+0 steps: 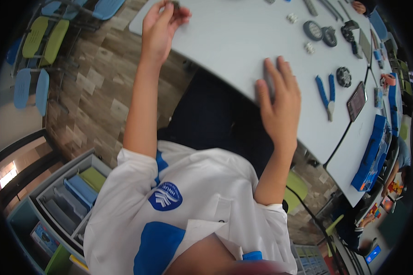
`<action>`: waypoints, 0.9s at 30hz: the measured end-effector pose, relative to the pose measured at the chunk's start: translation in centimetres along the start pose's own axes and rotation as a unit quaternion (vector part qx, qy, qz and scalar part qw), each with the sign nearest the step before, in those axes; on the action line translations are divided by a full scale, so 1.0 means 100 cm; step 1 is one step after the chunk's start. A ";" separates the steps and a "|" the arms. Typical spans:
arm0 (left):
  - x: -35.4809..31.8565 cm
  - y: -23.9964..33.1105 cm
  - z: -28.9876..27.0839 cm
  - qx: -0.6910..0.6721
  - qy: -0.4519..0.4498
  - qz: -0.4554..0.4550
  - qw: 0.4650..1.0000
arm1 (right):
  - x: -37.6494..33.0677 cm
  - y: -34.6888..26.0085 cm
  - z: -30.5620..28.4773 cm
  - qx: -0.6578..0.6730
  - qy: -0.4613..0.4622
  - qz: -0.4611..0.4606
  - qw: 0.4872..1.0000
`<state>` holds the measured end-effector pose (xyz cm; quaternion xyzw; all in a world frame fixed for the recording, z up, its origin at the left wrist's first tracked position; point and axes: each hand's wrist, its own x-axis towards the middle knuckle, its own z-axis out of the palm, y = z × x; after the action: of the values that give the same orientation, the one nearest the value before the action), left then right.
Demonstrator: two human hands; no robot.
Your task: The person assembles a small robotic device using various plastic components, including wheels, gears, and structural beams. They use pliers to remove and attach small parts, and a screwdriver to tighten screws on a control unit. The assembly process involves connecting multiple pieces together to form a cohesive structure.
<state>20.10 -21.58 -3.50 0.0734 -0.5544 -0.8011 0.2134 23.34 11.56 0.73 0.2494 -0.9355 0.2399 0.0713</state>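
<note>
Head view: a small dark piece [175,4] is pinched between the thumb and fingers of the left hand [158,34], over the white table [234,41] at the upper border; its shape is mostly hidden. The right hand [281,101] is held loosely spread above the near table edge; whether the surface is touched cannot be told. To its right, blue-handled pliers [326,95] are laid with the handles pointing away from the person. Just beyond these, a dark wheel [343,77] and a phone [357,101] are noted, the phone lying along the table seam. Farther back, two round grey parts [313,30] are placed side by side, with small white pieces [309,47] near them. A blue case [369,153] is set at far right; green chairs [34,36] are seen at upper left.
</note>
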 end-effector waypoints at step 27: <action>0.018 0.007 -0.017 0.061 -0.093 -0.027 0.993 | -0.048 0.077 -0.036 0.206 0.021 -0.026 0.978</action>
<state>19.24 -24.04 -3.28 0.0259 -0.6175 -0.7746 0.1346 23.63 21.22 -0.52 0.2777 -0.8576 0.4306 0.0437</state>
